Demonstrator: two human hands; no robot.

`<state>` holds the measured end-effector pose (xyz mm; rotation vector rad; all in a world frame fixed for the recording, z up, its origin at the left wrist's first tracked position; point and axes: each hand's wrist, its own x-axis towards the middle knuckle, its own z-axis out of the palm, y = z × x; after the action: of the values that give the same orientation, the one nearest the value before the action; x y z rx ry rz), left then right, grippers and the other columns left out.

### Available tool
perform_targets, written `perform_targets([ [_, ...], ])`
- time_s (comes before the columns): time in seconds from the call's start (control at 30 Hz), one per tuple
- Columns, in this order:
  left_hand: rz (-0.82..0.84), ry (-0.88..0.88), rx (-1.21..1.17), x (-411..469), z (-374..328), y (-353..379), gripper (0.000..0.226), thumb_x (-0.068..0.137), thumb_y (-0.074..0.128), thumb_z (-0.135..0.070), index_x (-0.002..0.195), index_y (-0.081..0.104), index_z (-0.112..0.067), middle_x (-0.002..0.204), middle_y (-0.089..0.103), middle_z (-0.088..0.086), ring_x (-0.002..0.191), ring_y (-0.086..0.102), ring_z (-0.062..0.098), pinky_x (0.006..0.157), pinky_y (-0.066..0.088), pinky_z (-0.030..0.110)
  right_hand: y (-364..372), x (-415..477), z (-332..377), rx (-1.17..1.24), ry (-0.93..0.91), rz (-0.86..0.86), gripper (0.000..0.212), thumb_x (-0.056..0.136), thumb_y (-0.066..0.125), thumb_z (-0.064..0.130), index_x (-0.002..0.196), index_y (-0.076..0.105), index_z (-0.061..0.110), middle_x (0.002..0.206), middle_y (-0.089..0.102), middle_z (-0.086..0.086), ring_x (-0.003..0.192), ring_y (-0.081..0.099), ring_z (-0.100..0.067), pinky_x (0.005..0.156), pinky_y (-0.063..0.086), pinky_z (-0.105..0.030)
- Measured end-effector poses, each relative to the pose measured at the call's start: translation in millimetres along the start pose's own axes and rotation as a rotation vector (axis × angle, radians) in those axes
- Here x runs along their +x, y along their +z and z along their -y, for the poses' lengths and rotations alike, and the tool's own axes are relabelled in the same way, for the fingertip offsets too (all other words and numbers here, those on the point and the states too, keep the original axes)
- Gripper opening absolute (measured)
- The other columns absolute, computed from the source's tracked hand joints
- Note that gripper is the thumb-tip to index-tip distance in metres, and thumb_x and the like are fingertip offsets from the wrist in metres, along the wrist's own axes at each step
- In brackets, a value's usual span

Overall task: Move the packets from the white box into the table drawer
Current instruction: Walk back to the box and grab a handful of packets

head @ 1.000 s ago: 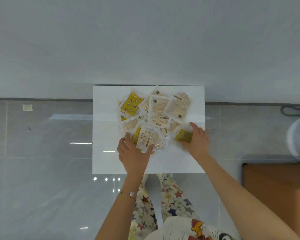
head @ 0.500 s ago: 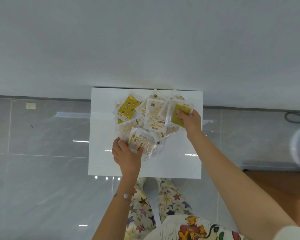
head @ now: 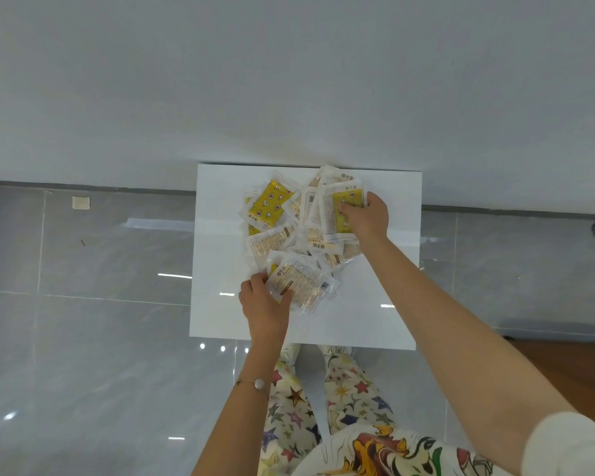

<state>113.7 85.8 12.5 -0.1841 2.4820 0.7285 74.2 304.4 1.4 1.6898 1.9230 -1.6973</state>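
In the middle of the frame, the packets lie in a loose overlapping heap on the white tabletop, toward its far edge by the wall. No box wall or drawer can be told apart here. The right hand, upper right of the heap, has its fingers curled down onto a yellow packet and grips it by the right side, with other packets overlapping beneath. The left hand, at the near side of the heap, pinches a clear packet, thumb on top and the other fingers tucked under. Whether it holds one packet or a few stacked is hard to tell.

Risks, as judgement:
- The film looks slick, so a pinch at one edge may let a packet slide out when lifted.
- The overlapped neighbours could drag along with the yellow one and drop off the far edge against the wall, or scatter toward the glossy tiled floor.
- A thin stack in the left hand may fan apart and shed a piece.
- Both hands are loaded, so if the drawer is closed, nothing is free to pull it. Juggling a grip to do that would likely spill packets.
- The drawer is out of view, so the drop may need reaching blind under the tabletop.
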Motion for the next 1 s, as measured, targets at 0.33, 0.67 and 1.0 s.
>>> perform_targets([
  [0.33,-0.046,-0.048,-0.172,-22,7,-33,0.029,0.088,0.061,-0.011,0.099,0.035,-0.018,0.079,0.054,-0.003,0.065,0.056,0.020,0.050,0.039,0.025,-24,-38,-12,-0.043,-0.193,0.037,0.022,0.085,0.067,0.017,0.104,0.056,0.021,0.107,0.060,-0.004,0.096,0.060,-0.018,0.074,0.051,-0.024],
  [0.67,-0.135,-0.023,-0.612,-64,-7,-141,0.040,0.089,0.063,-0.009,0.120,0.039,-0.017,0.100,0.061,-0.009,0.083,0.064,0.002,0.065,0.053,0.015,-38,-153,29,-0.030,-0.233,0.284,0.065,0.085,0.069,0.011,0.136,0.034,0.031,0.119,0.055,0.007,0.100,0.059,-0.005,0.078,0.054,-0.026],
  [1.0,-0.373,0.006,-0.935,-165,9,-307,0.048,0.086,0.068,-0.009,0.121,0.037,-0.020,0.104,0.063,-0.009,0.086,0.068,0.003,0.065,0.057,0.023,-1,-320,148,-0.114,-0.464,0.577,0.068,0.087,0.066,0.008,0.138,0.032,0.038,0.139,0.043,0.004,0.122,0.050,-0.015,0.088,0.052,-0.028],
])
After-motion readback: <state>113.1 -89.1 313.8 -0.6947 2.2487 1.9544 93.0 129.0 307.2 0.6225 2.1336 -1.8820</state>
